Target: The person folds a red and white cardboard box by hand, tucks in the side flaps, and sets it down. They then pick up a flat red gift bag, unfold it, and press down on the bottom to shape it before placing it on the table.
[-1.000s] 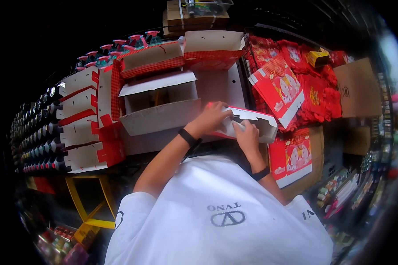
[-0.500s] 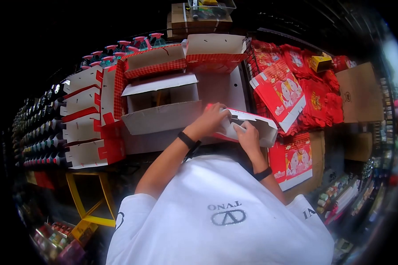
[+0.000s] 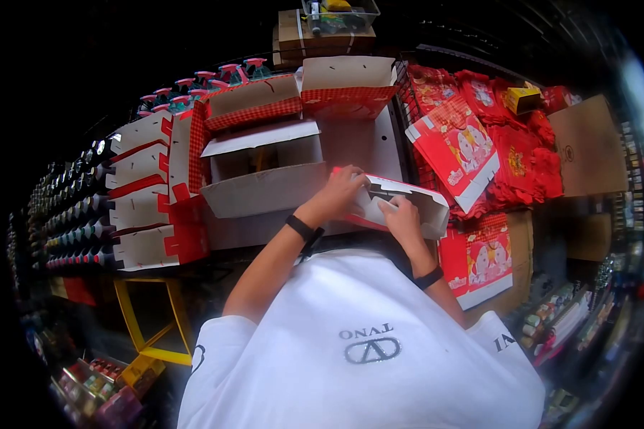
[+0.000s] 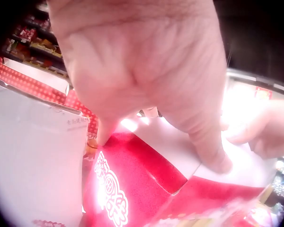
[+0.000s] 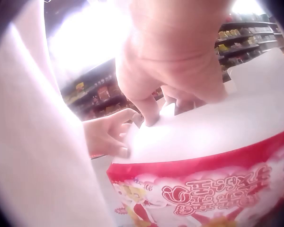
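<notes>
A red-and-white cardboard box (image 3: 436,214), its white inside showing and its top open, is in front of my body in the head view. My left hand (image 3: 342,193) grips its left end; in the left wrist view the thumb presses a white flap (image 4: 175,144) and the fingers reach over the red printed panel (image 4: 128,175). My right hand (image 3: 406,220) holds the near wall, the thumb pointing toward the left hand. In the right wrist view its fingers curl over the edge of the white upper panel (image 5: 199,132), with the left hand (image 5: 111,132) close by at the corner.
Left of the hands stands an open white carton (image 3: 265,189), with open red-checked boxes (image 3: 347,86) behind and more stacked boxes (image 3: 143,207) at left. Flat printed boxes (image 3: 458,146) lie on red bags (image 3: 515,154) at right. Spray bottles (image 3: 229,75) line the back.
Both hands stay at the box's left end, with only slight finger movement. The surroundings have shifted a little in the head view.
</notes>
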A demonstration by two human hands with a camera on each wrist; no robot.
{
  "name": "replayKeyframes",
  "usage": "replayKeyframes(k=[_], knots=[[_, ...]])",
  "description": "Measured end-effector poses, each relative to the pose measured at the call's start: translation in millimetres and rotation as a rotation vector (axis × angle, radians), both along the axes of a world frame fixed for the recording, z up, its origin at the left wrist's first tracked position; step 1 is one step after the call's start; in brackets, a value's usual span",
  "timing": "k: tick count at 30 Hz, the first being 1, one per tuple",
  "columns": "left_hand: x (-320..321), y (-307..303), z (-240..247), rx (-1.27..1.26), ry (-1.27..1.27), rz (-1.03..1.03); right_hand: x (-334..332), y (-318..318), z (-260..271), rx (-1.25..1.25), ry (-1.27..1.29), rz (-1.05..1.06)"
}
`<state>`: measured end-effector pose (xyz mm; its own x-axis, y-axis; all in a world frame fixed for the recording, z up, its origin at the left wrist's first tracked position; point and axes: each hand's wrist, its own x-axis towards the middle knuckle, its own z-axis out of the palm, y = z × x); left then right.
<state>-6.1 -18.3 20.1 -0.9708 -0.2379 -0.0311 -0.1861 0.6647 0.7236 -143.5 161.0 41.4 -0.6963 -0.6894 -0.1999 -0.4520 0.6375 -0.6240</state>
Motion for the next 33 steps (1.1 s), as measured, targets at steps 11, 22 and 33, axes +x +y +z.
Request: replayKeyframes(k=[11,22,33], knots=[[2,2,-3,0.038,0.031,0.058,-4,2,2,0.087,-0.033,-0.038],[10,10,-8,0.150,0.080,0.067,-1,1,1,0.009,0.179,0.130],[17,-3,-30,0.208,0.150,0.067,-6,28,5,-0.263,0.208,0.426]])
